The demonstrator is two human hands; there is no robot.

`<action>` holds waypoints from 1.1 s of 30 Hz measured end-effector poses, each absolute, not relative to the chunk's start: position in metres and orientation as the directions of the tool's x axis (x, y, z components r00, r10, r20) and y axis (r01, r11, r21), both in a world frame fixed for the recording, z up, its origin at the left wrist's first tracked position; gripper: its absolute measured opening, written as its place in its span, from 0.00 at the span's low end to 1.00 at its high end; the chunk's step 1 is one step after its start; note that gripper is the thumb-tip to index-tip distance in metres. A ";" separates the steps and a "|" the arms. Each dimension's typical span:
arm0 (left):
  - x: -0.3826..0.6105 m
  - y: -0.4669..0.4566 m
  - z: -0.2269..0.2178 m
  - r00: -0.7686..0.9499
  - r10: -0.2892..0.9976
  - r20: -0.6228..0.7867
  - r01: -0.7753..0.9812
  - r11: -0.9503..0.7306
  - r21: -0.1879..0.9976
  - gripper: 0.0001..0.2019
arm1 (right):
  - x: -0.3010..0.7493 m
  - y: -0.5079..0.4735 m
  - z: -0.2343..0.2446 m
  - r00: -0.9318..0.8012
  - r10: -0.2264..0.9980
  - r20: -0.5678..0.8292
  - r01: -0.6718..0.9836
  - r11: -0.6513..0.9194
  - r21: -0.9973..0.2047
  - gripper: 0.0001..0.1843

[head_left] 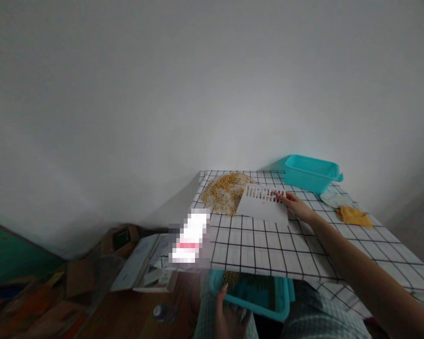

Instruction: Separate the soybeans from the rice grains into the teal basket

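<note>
My right hand [292,205] is closed on the right edge of a white slotted plastic board [263,209], which stands tilted over the checked tablecloth. Beside its left edge spreads a pile of yellow beans [229,186] mixed with smaller white grains. Below the near table edge, my left hand [229,318] grips the rim of a teal tub [257,306], its thumb over the side. Some yellow beans lie in the tub's left part, and its far side is hidden under the table.
A second teal tub [309,173] stands at the table's back right. Near it lie a clear plastic piece [332,198] and a yellow cloth-like item [355,216]. A blurred bright rectangle [192,238] covers the left table edge. Boxes [144,263] and a bottle [165,312] are on the floor.
</note>
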State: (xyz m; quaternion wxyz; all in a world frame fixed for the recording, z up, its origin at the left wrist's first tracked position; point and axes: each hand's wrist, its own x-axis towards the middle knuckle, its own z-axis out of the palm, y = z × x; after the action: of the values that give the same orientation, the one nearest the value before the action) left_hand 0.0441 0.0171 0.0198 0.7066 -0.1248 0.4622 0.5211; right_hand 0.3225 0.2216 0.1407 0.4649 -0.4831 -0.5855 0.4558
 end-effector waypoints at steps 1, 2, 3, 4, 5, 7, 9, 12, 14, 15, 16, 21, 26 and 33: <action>0.044 0.017 0.020 0.033 0.616 -0.787 -0.848 0.434 0.303 0.21 | 0.326 0.225 0.138 -0.062 0.993 0.098 0.121 0.105 -0.987 0.24; 0.044 0.017 0.021 0.035 0.609 -0.793 -0.845 0.441 0.301 0.20 | 0.329 0.227 0.136 -0.023 0.996 0.090 0.095 0.092 -0.991 0.24; 0.043 0.017 0.022 0.036 0.601 -0.798 -0.843 0.448 0.299 0.19 | 0.331 0.229 0.135 0.009 0.996 0.084 0.069 0.083 -0.994 0.24; 0.043 0.017 0.022 0.037 0.601 -0.798 -0.844 0.446 0.297 0.19 | 0.332 0.231 0.134 0.039 0.995 0.088 0.046 0.087 -0.995 0.25; 0.043 0.017 0.023 0.038 0.603 -0.797 -0.846 0.444 0.295 0.18 | 0.333 0.232 0.134 0.070 0.992 0.103 0.027 0.101 -0.994 0.26; 0.043 0.017 0.023 0.042 0.609 -0.792 -0.845 0.444 0.296 0.18 | 0.335 0.233 0.134 0.151 0.978 0.142 0.012 0.142 -0.990 0.27; 0.044 0.018 0.021 0.044 0.608 -0.793 -0.844 0.447 0.296 0.19 | 0.338 0.233 0.134 0.257 0.952 0.164 0.031 0.162 -0.986 0.28; 0.044 0.019 0.018 0.035 0.607 -0.794 -0.848 0.439 0.298 0.20 | 0.344 0.232 0.131 0.356 0.899 0.255 0.163 0.209 -0.964 0.28; 0.044 0.020 0.017 0.034 0.598 -0.801 -0.845 0.446 0.297 0.20 | 0.347 0.231 0.129 0.357 0.859 0.368 0.302 0.266 -0.915 0.28; 0.044 0.020 0.016 0.038 0.589 -0.807 -0.843 0.452 0.291 0.20 | 0.347 0.229 0.128 0.345 0.841 0.416 0.365 0.288 -0.885 0.28; 0.043 0.020 0.016 0.041 0.580 -0.814 -0.842 0.458 0.284 0.19 | 0.347 0.228 0.128 0.333 0.828 0.451 0.415 0.301 -0.859 0.28; 0.043 0.021 0.019 0.033 0.583 -0.812 -0.832 0.466 0.301 0.19 | 0.338 0.218 0.136 0.312 0.805 0.504 0.544 0.284 -0.790 0.30; 0.043 0.022 0.018 0.060 0.562 -0.825 -0.813 0.506 0.286 0.18 | 0.333 0.209 0.146 0.264 0.822 0.504 0.605 0.266 -0.750 0.28; 0.042 0.024 0.008 0.048 0.556 -0.830 -0.810 0.507 0.293 0.17 | 0.326 0.196 0.158 0.202 0.892 0.404 0.543 0.241 -0.804 0.30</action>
State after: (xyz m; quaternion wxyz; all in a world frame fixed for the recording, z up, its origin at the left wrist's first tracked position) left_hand 0.0422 0.0236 0.0077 0.7125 -0.1284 0.4961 0.4793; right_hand 0.3261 0.1964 0.1579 0.5020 -0.5909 -0.6072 0.1736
